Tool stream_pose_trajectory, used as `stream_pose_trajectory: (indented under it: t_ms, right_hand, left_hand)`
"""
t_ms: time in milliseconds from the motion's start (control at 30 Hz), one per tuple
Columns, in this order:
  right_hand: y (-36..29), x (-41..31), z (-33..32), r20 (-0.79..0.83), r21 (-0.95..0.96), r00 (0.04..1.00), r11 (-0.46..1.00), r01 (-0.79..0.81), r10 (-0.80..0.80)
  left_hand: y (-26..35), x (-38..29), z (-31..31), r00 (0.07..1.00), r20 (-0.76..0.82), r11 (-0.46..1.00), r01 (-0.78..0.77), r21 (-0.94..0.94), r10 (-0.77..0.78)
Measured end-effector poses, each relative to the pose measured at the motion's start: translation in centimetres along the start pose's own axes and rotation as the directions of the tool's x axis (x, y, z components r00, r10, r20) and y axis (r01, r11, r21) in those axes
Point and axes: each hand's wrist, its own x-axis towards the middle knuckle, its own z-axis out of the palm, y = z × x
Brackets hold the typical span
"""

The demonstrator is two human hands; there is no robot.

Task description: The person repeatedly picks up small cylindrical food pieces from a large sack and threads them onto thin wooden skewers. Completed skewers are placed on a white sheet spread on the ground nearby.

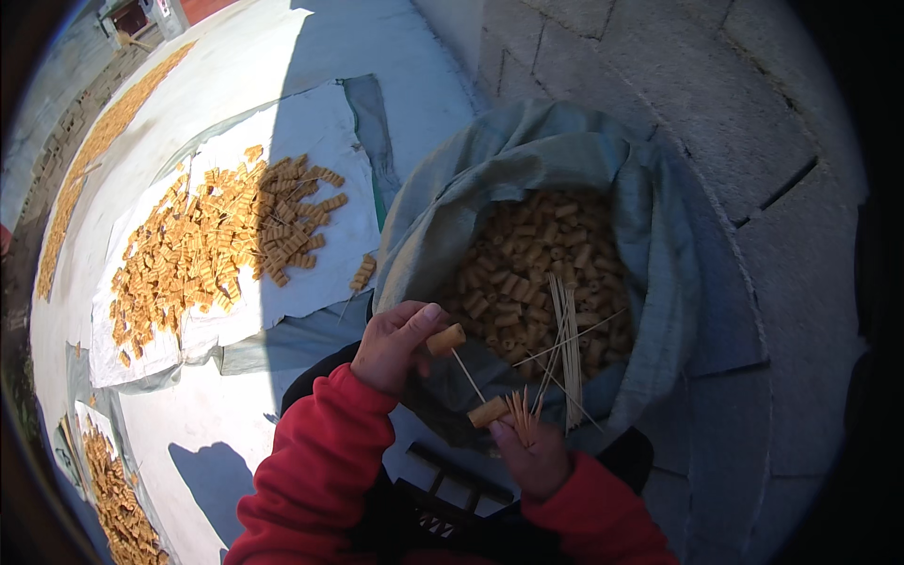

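My left hand (402,342) holds a short tan tube-shaped piece (446,340) between thumb and fingers. A thin pale stick (467,374) runs from that piece down to another tan piece (487,412) at my right hand (530,452). Several pointed sticks (524,417) fan out from my right hand's grip. Both hands are at the near edge of a large grey-green woven sack (643,233), its rim rolled down. Inside it lie many tan tube pieces (522,282), with a bundle of thin sticks (569,353) resting over them.
To the left, a white sheet (332,282) bears a heap of skewered tan pieces (205,240), partly in shadow. More pieces lie at the lower left (116,494) and in a long strip (106,141) farther off. A block wall (706,106) stands at the right.
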Motion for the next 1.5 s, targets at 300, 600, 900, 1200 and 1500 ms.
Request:
stream_pose_trajectory:
  t_ms: [300,600,900,1200,1500]
  right_hand:
    - [-0.7,0.0,-0.7,-0.007,-0.073,1.0,0.997,0.008,-0.009]
    - [-0.6,0.8,-0.7,-0.092,-0.054,0.996,0.998,-0.015,0.01]
    - [-0.2,-0.2,-0.8,0.116,-0.07,0.988,0.991,0.114,-0.105]
    - [-0.6,0.0,-0.9,0.126,-0.12,0.989,0.988,0.095,-0.08]
    - [0.2,0.1,-0.8,0.051,-0.006,0.999,1.0,0.018,-0.018]
  left_hand:
    - [-1.6,0.7,-1.2,0.966,0.212,0.976,0.176,-0.125,-0.147]
    - [-2.5,-1.2,1.6,0.917,0.342,0.975,0.165,0.151,-0.208]
    - [-0.7,-0.1,0.0,0.998,0.066,0.972,0.024,-0.233,-0.009]
    - [-1.1,0.1,-0.1,0.989,0.146,0.994,-0.027,0.106,0.012]
    - [-0.3,-0.2,-1.0,0.979,0.193,0.987,0.095,-0.13,-0.069]
